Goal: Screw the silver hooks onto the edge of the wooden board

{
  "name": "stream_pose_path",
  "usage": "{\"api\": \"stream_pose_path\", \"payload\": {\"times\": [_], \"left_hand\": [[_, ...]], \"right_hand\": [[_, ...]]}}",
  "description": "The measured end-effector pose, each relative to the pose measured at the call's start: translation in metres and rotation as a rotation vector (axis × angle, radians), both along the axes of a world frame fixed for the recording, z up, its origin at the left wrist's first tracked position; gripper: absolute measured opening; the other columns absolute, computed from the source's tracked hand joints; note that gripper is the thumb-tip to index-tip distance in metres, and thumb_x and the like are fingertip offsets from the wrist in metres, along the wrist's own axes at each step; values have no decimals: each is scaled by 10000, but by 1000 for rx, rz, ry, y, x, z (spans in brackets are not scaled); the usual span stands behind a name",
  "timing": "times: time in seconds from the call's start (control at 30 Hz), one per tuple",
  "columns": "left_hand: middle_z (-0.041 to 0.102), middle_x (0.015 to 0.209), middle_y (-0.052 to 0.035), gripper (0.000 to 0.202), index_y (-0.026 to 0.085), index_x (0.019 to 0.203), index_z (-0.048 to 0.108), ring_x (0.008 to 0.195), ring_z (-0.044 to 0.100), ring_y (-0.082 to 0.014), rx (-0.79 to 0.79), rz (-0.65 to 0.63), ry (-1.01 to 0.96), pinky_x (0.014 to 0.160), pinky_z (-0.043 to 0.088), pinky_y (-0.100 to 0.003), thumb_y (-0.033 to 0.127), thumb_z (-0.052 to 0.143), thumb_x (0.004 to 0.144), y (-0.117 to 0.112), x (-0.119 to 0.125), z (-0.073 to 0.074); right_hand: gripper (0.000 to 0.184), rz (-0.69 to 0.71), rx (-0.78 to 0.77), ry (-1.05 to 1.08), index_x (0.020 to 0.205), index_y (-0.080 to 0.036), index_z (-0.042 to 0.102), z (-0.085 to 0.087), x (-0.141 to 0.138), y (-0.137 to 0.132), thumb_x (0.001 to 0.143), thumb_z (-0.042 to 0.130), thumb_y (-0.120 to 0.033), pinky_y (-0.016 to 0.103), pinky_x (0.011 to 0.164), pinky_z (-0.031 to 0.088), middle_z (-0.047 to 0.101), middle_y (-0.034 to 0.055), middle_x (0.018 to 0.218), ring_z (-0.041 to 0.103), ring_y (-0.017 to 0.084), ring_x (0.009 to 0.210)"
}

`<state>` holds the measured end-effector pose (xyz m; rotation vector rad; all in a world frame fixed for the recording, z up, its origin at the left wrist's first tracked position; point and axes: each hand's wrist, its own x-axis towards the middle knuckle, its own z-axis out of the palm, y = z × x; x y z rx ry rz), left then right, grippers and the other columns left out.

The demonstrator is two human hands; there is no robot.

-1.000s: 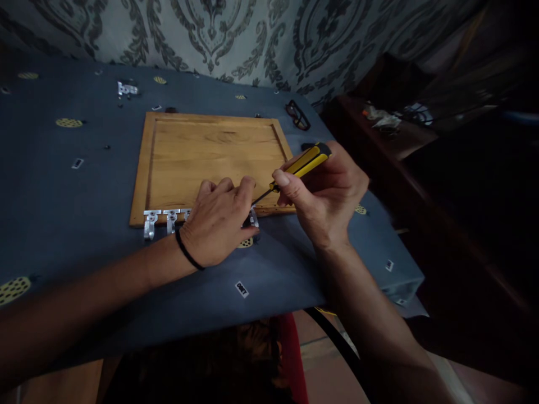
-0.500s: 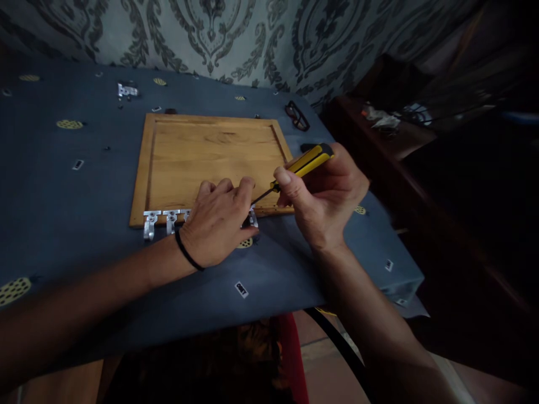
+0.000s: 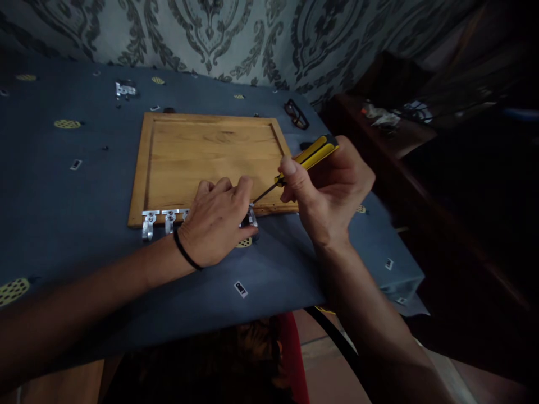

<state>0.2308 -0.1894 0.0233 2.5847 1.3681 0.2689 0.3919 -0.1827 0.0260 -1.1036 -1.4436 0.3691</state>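
A wooden panel (image 3: 210, 151) lies flat on a blue cloth-covered table (image 3: 63, 202). Along its near edge sits a metal strip of hooks (image 3: 160, 217), partly hidden under my left hand (image 3: 217, 221). That hand lies over the strip with its fingers pressed down on it, a black band round the wrist. My right hand (image 3: 328, 193) is wrapped round a yellow and black screwdriver (image 3: 309, 157). Its thin shaft slants down to the left, and the tip meets the strip by my left fingertips.
A small metal bracket (image 3: 125, 88) and loose small parts lie at the table's far left. Dark glasses (image 3: 297, 114) rest near the far right corner. A patterned wall stands behind. A dark wooden shelf (image 3: 379, 129) with clutter is at the right. The table's edge is close below my arms.
My right hand has tipped the screwdriver handle slightly up and to the right. My left hand stays in place on the hook strip.
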Motion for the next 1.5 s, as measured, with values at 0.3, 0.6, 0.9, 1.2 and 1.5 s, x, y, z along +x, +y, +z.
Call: {"api": "stream_pose_path", "payload": {"times": [0.3,0.6,0.9,1.2,1.5], "left_hand": [[698,1080,-107,513,143,1184,470,1083,605,-309,56,-2,5,872,395,-398,366,769,831,0,-1,-3],[710,1055,-100,516,156,1181,463,1075,611,-309,70,1,9,853,394,-390,371,768,824,0,0,-4],[698,1137,-125,545,144,1195,448,1096,598,-312,60,-10,-2,867,388,-401,375,775,826,0,-2,-4],[711,1096,-109,553,152,1181,456,1085,607,-312,67,-2,-20,856,393,-393,393,789,810,0,-2,-7],[695,1110,-123,589,122,1238,492,1136,589,-344,36,-4,-10,912,441,-460,468,757,843,5,-16,19]], "right_hand": [[433,67,3,-47,688,-248,488,-8,3,6,749,812,-530,218,353,423,513,-62,616,493,70,439],[378,118,-37,-67,724,-244,553,-4,2,3,751,814,-515,215,355,466,531,-59,641,512,73,446],[333,158,-38,-70,748,-244,596,-3,2,3,763,810,-499,225,378,492,560,-48,675,552,86,478],[337,158,-30,-67,758,-250,575,-5,3,4,766,812,-490,236,377,489,555,-52,666,552,94,477],[347,198,-39,29,709,-229,597,-4,2,5,719,857,-460,214,334,459,550,-63,645,532,76,415]]}}
